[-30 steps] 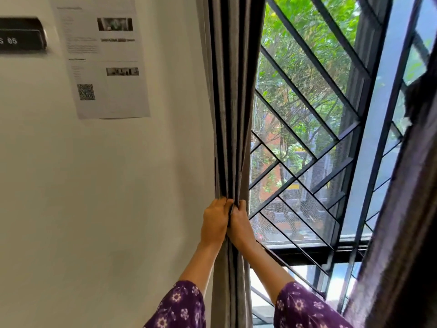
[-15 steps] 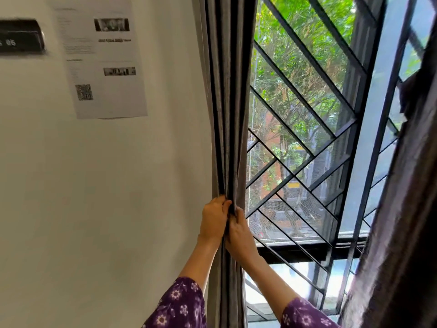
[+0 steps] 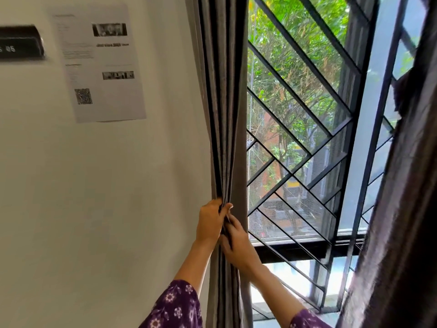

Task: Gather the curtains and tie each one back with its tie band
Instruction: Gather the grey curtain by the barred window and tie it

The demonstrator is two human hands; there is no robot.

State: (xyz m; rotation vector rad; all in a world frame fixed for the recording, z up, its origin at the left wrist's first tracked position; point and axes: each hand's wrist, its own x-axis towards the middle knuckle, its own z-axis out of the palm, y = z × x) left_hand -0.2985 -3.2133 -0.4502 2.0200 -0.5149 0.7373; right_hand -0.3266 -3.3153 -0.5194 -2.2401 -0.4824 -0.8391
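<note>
We see both hands bunched on the grey curtain (image 3: 224,114), which hangs as one long vertical bundle of pleats running straight up above the fingers (image 3: 214,204) and down below them between the two forearms. The left hand (image 3: 209,224) grips the folds from the wall side, its fingers curled round the front of the bundle. The right hand (image 3: 238,242) sits just beneath it and touches it, clasping the same folds from the side of the window grille (image 3: 307,119). We judge the gathering to be about done here, with the tying not yet begun. We cannot make out the tie band anywhere near the fingers, and a pale sliver between the two hands is too small for us to name. Since the bundle's long axis is upright, a band would have to pass across it at about the fingers' level. The second curtain (image 3: 402,209) hangs dark and loose, well apart to the right of both hands.
</note>
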